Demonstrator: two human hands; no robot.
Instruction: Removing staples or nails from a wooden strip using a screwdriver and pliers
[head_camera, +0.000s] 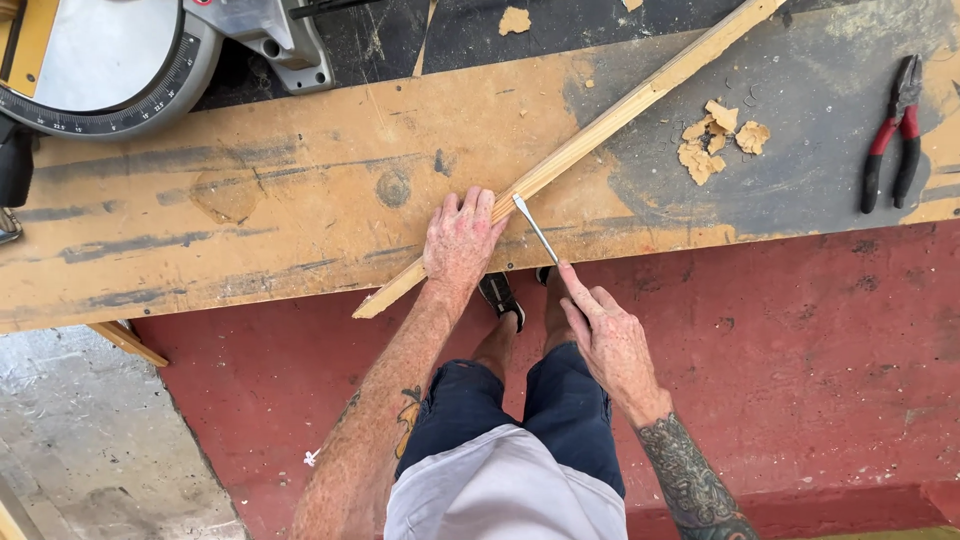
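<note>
One broad workbench (250, 250) of worn, stained board, spanning the width of view above a red floor (800, 380). At upper left, part of a mitre saw (110, 60) with its round graduated table, well apart from both hands. Across the bench, a long pale wooden strip (600, 125), laid diagonally from upper right down to the near edge, its lower end overhanging slightly. On the grey patch at right, red-and-black pliers (893, 135), untouched. Near the strip, a small heap of tan wood chips (715, 140).

Left hand (460, 240) flat and palm-down on the strip, fingers extended, pressing it against the bench, not wrapped round it. Right hand (605, 335) closed on the handle of a narrow chisel (535, 227), forefinger laid along the shaft, blade tip at the strip's edge, just beside the left fingertips.

Likely risks, judged from this: blade skating off the narrow edge towards the left fingers, so close alongside; strip pivoting under pressure, pinned only by one flat palm; thin wood splitting along the grain under too steep a bite.
</note>
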